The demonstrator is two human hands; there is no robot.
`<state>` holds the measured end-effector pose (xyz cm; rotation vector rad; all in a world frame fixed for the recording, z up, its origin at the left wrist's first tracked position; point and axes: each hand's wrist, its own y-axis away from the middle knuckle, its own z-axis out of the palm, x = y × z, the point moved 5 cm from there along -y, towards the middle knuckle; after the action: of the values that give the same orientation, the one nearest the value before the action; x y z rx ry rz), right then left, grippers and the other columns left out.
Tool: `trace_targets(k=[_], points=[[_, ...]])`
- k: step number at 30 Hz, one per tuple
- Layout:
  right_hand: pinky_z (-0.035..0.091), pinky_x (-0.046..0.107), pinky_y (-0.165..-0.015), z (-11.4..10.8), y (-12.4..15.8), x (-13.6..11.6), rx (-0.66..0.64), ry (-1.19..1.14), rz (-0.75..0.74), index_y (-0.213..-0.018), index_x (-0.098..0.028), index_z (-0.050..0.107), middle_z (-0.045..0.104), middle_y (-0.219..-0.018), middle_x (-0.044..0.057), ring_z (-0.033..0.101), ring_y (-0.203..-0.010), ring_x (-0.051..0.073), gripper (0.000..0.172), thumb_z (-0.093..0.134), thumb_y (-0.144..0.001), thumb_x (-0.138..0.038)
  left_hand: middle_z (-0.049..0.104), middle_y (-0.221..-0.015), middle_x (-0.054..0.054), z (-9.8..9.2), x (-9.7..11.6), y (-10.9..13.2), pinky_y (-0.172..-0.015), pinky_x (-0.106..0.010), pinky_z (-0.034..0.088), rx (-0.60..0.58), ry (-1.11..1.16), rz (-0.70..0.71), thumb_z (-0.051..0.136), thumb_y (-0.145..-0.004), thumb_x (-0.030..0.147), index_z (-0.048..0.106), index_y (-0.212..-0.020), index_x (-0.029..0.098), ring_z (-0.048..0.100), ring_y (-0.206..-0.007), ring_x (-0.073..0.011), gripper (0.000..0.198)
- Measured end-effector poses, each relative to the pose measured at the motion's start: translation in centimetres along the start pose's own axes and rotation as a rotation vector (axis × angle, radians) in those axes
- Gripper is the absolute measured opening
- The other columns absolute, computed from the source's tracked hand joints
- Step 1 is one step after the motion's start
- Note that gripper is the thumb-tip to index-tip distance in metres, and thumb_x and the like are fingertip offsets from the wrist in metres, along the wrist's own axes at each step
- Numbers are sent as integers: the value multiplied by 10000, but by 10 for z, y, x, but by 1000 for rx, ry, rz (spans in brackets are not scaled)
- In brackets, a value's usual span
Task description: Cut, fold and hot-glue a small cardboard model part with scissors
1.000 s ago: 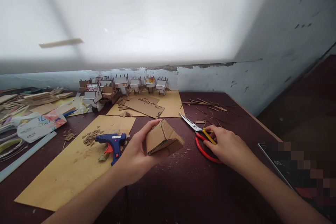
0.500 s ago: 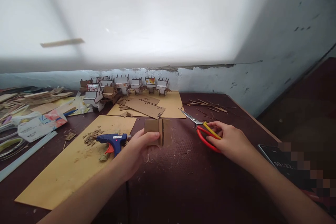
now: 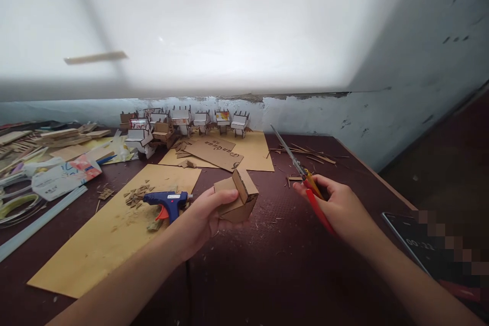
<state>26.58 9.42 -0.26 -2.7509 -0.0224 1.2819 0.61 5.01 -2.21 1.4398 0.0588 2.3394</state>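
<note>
My left hand (image 3: 216, 214) pinches a small folded cardboard piece (image 3: 244, 193), thumb on top, one flap standing up at its right side. To the right, my right hand (image 3: 332, 198) is wrapped round the red and yellow handles of a pair of scissors (image 3: 292, 155). The blades point up and away to the left, apart from the cardboard. A blue hot glue gun (image 3: 168, 201) with an orange trigger lies just left of my left hand, on a tan board (image 3: 103, 244) strewn with cardboard scraps.
Several small cardboard chair-like models (image 3: 181, 119) stand along the wall. Printed cardboard sheets (image 3: 216, 150) lie before them, thin cardboard strips (image 3: 309, 153) at the back right. Tape rolls (image 3: 23, 209) and wood pieces (image 3: 63, 137) crowd the left. A phone (image 3: 416, 244) showing a timer lies right.
My left hand has turned the cardboard piece, so its flap now stands up. The scissors have swung more upright in my right hand, and their handles have come closer together. The view has shifted slightly.
</note>
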Motion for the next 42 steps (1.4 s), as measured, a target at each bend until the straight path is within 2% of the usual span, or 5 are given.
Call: trace_targets(k=[10, 19, 28, 36, 42], points=[[300, 265, -458, 10, 6, 2, -30, -23, -45, -806, -238, 649, 485, -555, -53, 415, -487, 140, 429, 633, -867, -661, 756, -947, -93, 0, -6, -1, -800, -358, 632, -56, -6, -63, 735, -878, 410, 737, -1075, 154, 749, -862, -238, 323], [379, 270, -571, 12, 20, -17, -155, -61, -35, -803, -247, 516, 514, -690, -46, 470, -625, 156, 373, 660, -908, -574, 781, -1078, -58, 2, 1, -2, -775, -224, 555, -29, -104, 68, 799, -830, 246, 764, -1088, 211, 708, -927, -171, 263], [304, 262, -539, 14, 15, -5, -55, -6, -105, -739, -242, 442, 431, -658, -54, 383, -610, 146, 474, 645, -887, -644, 773, -1180, -105, 5, 4, 1, -929, -366, 564, -52, -262, 175, 767, -888, 347, 756, -1230, 202, 727, -1050, -260, 371], [287, 256, -534, 15, 20, -15, -71, 106, -178, -672, -239, 373, 389, -631, -63, 357, -599, 136, 525, 718, -852, -592, 768, -1190, -114, 1, 2, -1, -900, -345, 552, -31, -271, 115, 760, -890, 382, 742, -1258, 198, 727, -1060, -270, 413], [290, 263, -514, 15, 27, -24, -58, 187, -239, -657, -244, 363, 416, -607, -52, 379, -573, 140, 542, 686, -860, -630, 767, -1117, -92, 0, 10, 2, -861, -337, 536, 75, -419, 216, 756, -875, 422, 735, -1153, 188, 705, -1037, -266, 364]])
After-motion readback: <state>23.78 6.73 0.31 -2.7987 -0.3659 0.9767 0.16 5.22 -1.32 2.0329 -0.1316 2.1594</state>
